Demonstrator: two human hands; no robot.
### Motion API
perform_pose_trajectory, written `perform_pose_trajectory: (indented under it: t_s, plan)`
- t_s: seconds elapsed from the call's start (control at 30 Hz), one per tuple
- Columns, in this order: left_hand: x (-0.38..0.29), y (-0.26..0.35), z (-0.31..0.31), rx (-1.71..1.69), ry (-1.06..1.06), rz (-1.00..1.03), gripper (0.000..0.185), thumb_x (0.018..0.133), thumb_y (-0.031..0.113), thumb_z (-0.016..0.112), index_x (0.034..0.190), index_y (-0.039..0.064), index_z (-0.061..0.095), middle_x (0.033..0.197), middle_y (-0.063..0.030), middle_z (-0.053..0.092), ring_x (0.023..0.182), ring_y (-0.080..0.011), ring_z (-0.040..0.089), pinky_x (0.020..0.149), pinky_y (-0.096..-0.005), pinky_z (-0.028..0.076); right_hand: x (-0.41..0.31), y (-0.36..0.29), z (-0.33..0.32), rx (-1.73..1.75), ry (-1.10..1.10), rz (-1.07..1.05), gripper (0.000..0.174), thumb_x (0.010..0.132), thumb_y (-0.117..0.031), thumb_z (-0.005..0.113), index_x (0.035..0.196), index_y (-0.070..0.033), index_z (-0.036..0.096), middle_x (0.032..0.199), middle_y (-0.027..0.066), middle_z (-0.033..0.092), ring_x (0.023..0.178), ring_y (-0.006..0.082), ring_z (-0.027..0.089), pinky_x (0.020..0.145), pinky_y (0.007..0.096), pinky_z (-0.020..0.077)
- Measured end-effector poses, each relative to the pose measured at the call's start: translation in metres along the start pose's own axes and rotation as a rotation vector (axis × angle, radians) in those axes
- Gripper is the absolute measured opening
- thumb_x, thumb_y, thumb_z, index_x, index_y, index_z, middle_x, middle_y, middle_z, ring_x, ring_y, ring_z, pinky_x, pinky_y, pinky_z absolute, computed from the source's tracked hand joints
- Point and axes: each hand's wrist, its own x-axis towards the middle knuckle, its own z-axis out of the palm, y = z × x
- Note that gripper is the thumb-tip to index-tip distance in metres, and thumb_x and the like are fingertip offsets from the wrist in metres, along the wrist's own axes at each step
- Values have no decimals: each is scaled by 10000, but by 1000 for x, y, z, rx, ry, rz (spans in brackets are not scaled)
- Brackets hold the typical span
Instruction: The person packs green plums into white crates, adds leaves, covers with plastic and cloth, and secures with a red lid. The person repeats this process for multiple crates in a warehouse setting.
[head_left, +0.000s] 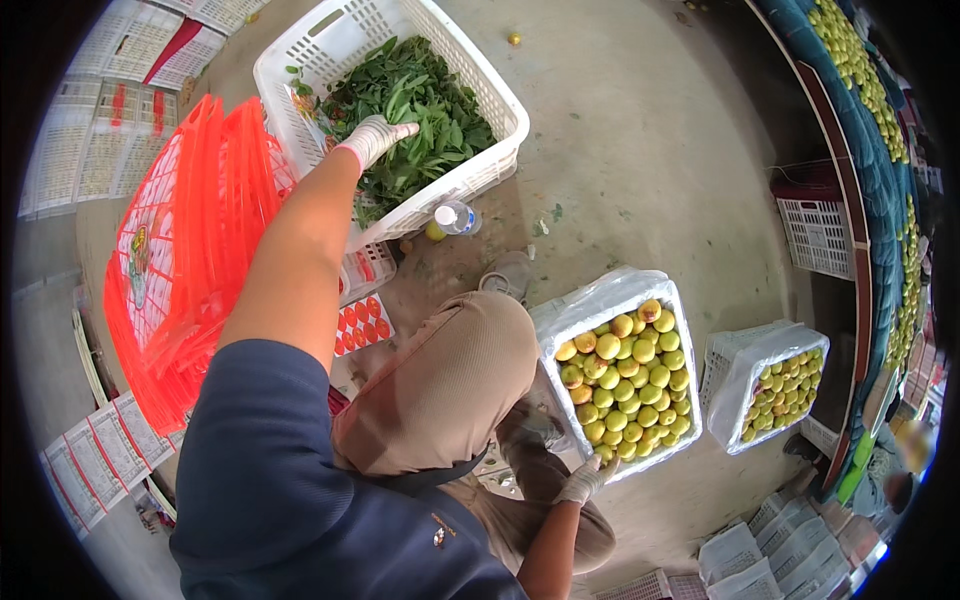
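Note:
My left hand (377, 139), in a whitish knit glove, reaches into a white plastic crate (480, 64) and touches the heap of green leafy sprigs (427, 112) in it; the thumb lies over some leaves, and the other fingers are partly hidden. Below, my right hand (583, 481), gloved too, rests at the near rim of a lined crate (544, 330) full of green-yellow round fruit (626, 371), some with reddish-brown patches. Its fingertips are at the lowest fruit, and I cannot tell whether they grip the liner or a fruit.
Red plastic bags (217, 225) hang at the left. A clear bottle (455, 218) stands by the leaf crate, near a sheet of red stickers (363, 324). A second fruit crate (784, 390) is at the right, beside a long sorting table (862, 195) with fruit. A person (881, 476) is at the far right.

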Motion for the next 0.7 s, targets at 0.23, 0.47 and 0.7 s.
perform_pose_trajectory:
  t_s: [0.23, 0.47, 0.7]
  plan:
    - [-25, 7, 31, -454, 433, -242, 755, 936, 632, 506, 1286, -32, 587, 1273, -201, 635, 1143, -298, 608, 983, -421, 445, 3, 11, -6, 55, -24, 22, 596, 964, -67, 518, 1516, -13, 300, 1504, 196, 337, 1316, 297, 432, 1133, 403, 356]
    - [-47, 7, 27, 330, 555, -2, 492, 934, 390, 591, 1300, 62, 595, 1289, -200, 627, 1177, -381, 597, 982, -436, 489, 8, 23, -11, 132, -27, 34, 592, 973, -115, 520, 1510, 20, 310, 1491, 204, 394, 1312, 284, 437, 1126, 377, 337]
    - [-78, 31, 25, 354, 581, -83, 404, 932, 360, 589, 1252, 115, 625, 1225, -188, 652, 1114, -397, 617, 933, -458, 514, 6, 19, -13, 72, -2, 23, 568, 970, -151, 538, 1479, 31, 366, 1466, 192, 434, 1284, 275, 459, 1098, 360, 365]
